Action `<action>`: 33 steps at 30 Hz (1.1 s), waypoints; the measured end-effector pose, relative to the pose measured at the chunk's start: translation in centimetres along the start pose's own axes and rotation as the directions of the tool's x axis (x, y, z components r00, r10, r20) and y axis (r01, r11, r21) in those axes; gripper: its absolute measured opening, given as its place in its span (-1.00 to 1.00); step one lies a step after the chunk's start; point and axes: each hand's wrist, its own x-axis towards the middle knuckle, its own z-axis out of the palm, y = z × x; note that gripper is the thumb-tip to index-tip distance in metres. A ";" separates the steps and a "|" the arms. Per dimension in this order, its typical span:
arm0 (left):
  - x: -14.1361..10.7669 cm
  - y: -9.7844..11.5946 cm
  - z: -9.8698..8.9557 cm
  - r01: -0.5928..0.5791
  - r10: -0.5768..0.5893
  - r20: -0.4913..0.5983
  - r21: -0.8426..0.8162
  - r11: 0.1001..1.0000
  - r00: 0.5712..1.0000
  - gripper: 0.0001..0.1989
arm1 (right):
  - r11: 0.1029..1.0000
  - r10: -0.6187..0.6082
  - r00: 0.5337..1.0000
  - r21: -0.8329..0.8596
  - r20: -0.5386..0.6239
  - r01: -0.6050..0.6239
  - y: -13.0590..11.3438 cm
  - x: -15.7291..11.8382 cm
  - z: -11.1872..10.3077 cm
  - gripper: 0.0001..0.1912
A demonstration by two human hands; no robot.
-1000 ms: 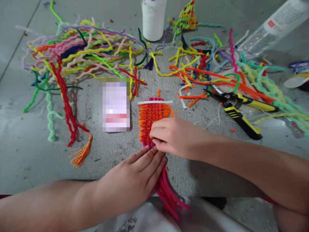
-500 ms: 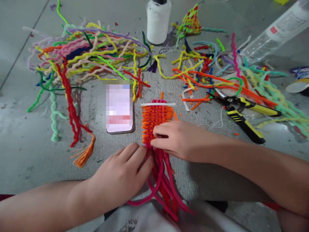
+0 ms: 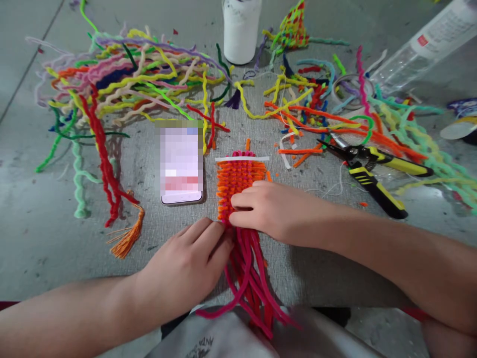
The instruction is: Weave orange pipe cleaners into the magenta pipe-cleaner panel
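A woven piece of orange and magenta pipe cleaners [image 3: 238, 176] lies on the table in front of me, a white strip [image 3: 242, 159] across its far end. From its near end, loose magenta pipe cleaners [image 3: 264, 278] trail over the table edge towards my lap. My left hand [image 3: 199, 256] is closed at the lower left corner of the weave, pinching pipe cleaner strands there; its fingertips are partly hidden. Bent over the lower right of the weave, my right hand [image 3: 270, 211] presses its closed fingers on the strands. Both sets of fingertips almost meet.
A phone [image 3: 181, 166] lies left of the weave. Colourful pipe cleaners [image 3: 134, 82] heap at the far left, with an orange tassel [image 3: 130, 236] nearer. Yellow-black pliers [image 3: 367, 166] lie right, near a plastic tube [image 3: 421, 44]. A white thread spool [image 3: 241, 32] stands at the back.
The whole scene has shifted slightly up and left in view. Both hands stay at the lower end of the weave, with barely any change in their grip.
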 end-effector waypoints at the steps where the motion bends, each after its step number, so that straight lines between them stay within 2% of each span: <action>1: 0.0 0.0 0.0 0.001 -0.001 -0.001 -0.001 1.000 1.000 -0.86 | 1.000 -0.011 1.000 0.010 -0.016 0.012 0.1 0.0 0.1 -0.79; 7: 0.0 0.1 -0.1 0.048 -0.048 -0.014 -0.019 0.999 0.999 -0.78 | 0.999 -0.047 0.999 -0.013 -0.028 0.047 0.4 -0.2 0.3 -0.77; 16: 0.0 0.1 0.1 0.095 -0.095 -0.018 0.014 0.995 0.995 -0.82 | 0.998 -0.061 0.996 -0.019 -0.064 0.060 0.6 -0.1 0.3 -0.78; 22: 0.1 -0.1 -0.2 0.111 -0.111 -0.009 0.008 0.994 0.994 -0.84 | 1.000 -0.014 1.000 -0.015 -0.002 0.014 0.6 0.3 0.1 -0.83; 28: 0.5 -1.7 -0.2 0.208 -0.208 -0.039 -0.010 0.978 0.977 -0.80 | 0.998 0.061 0.994 0.027 0.091 -0.063 0.6 1.0 -0.3 -0.88; 33: 0.5 -2.7 0.0 0.236 -0.238 -0.011 -0.084 0.968 0.971 -0.83 | 0.998 0.067 0.993 0.016 0.094 -0.069 0.3 1.1 -0.6 -0.86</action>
